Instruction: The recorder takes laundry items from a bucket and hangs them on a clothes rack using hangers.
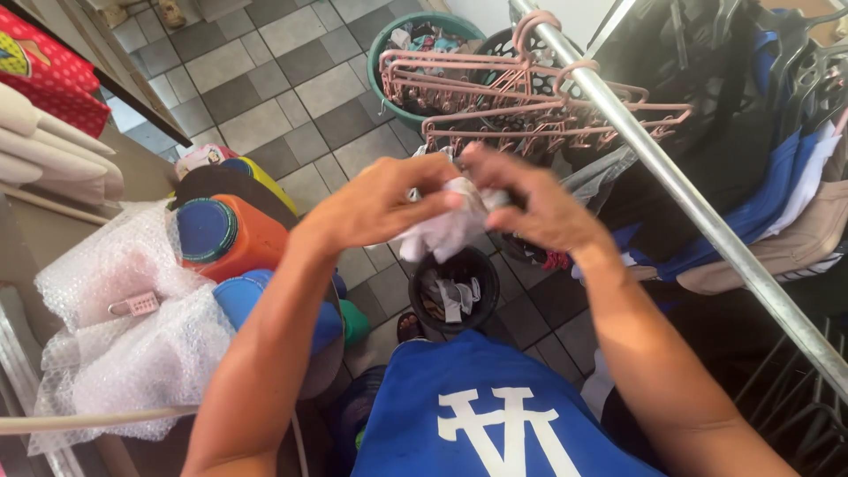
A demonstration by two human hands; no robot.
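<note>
Hands — rail, hangers behind

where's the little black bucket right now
In the head view, the black bucket stands on the tiled floor at centre, directly below the white cloth held by both hands.

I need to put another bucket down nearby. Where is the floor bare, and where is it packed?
Bare tile floor lies at upper left, bordered by the green basket and the orange jug. A smaller patch sits between that jug and the black bucket. It is crowded under the metal rail with hanging clothes, and by the bubble wrap. Both hands, left hand and right hand, hold a white cloth.
</note>
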